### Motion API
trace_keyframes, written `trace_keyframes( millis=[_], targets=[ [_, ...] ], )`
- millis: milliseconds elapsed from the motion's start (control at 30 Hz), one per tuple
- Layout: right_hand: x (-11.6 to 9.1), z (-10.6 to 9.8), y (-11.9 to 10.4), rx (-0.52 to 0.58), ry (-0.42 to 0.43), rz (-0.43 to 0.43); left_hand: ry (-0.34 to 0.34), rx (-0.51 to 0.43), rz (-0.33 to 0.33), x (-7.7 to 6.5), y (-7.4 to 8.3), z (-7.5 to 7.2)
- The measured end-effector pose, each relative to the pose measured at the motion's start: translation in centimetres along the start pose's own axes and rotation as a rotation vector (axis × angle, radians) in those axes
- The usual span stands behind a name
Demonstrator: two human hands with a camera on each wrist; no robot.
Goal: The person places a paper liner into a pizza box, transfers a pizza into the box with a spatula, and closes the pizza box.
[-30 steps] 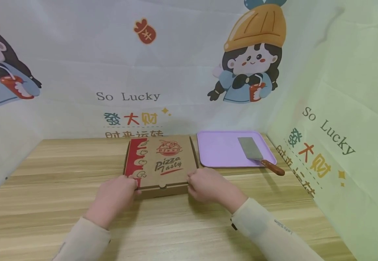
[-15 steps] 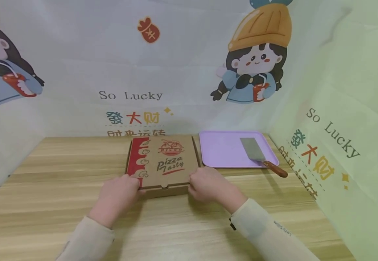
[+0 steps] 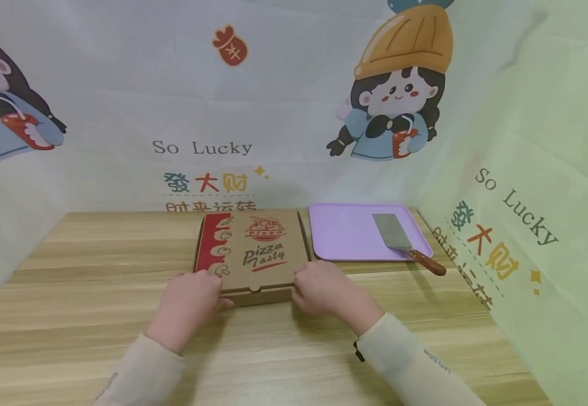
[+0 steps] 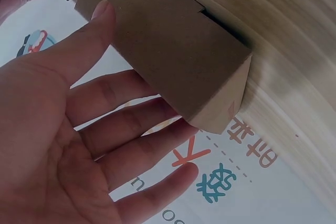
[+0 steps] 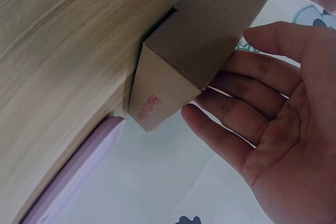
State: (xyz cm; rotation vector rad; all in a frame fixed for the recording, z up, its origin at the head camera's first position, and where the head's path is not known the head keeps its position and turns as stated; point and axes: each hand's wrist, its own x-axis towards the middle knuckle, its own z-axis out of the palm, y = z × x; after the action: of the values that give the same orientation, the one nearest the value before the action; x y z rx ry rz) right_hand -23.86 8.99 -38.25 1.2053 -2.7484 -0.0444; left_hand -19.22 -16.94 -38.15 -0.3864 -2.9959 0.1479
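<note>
A closed brown pizza box (image 3: 273, 268) with a red strip and printed lettering lies on the wooden table. At its front left corner my left hand (image 3: 191, 301) grips the edge, fingers over the lid and thumb along the front wall. My right hand (image 3: 324, 290) holds the front right corner in a similar way. In the left wrist view, the thumb lies at the cardboard front (image 4: 173, 51) and several fingertips disappear behind the edge. Likewise, the right wrist view shows fingers (image 5: 231, 114) reaching behind the box's edge, which hides some tips.
Right of the box lies a lilac tray (image 3: 345, 234). A spatula (image 3: 393, 232) with a flat metal blade rests on it, its wooden handle (image 3: 428, 263) sticking out over the front rim. A printed cloth (image 3: 294, 113) stands behind the table (image 3: 96, 270) and along its sides.
My left hand has shifted slightly rightward along the box's front edge, and its thumb now shows along the front wall. My right hand stays at its corner; the lid remains down.
</note>
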Motion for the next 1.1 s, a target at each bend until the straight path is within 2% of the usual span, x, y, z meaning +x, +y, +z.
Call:
trace_keyframes(
  millis=[133, 367, 567, 700, 867, 967, 1100],
  targets=[
    [0.4, -0.1, 0.2, 0.003, -0.016, 0.007, 0.002, -0.021, -0.009, 0.1, -0.3, -0.1],
    [0.8, -0.6, 0.9, 0.073, -0.096, 0.023, -0.038, -0.185, -0.056, 0.0, -1.4, -0.3],
    [0.7, -0.6, 1.4, 0.11, -0.103, 0.046, -0.075, -0.168, -0.008, 0.3, -1.8, -0.2],
    [0.5, -0.5, 1.4, 0.135, -0.118, 0.067, -0.088, -0.173, -0.011, 0.2, -1.8, 0.0],
    [-0.1, -0.6, 1.4, 0.204, -0.147, 0.123, -0.067, -0.203, -0.008, 0.1, -2.0, 0.3],
    [-0.4, -1.0, 1.6, 0.248, -0.155, 0.169, -0.058, -0.191, -0.001, 0.0, -2.2, 0.3],
    [-0.5, -1.4, 2.0, 0.253, -0.17, 0.228, -0.056, -0.161, -0.006, -0.2, -2.7, 0.3]
  ],
)
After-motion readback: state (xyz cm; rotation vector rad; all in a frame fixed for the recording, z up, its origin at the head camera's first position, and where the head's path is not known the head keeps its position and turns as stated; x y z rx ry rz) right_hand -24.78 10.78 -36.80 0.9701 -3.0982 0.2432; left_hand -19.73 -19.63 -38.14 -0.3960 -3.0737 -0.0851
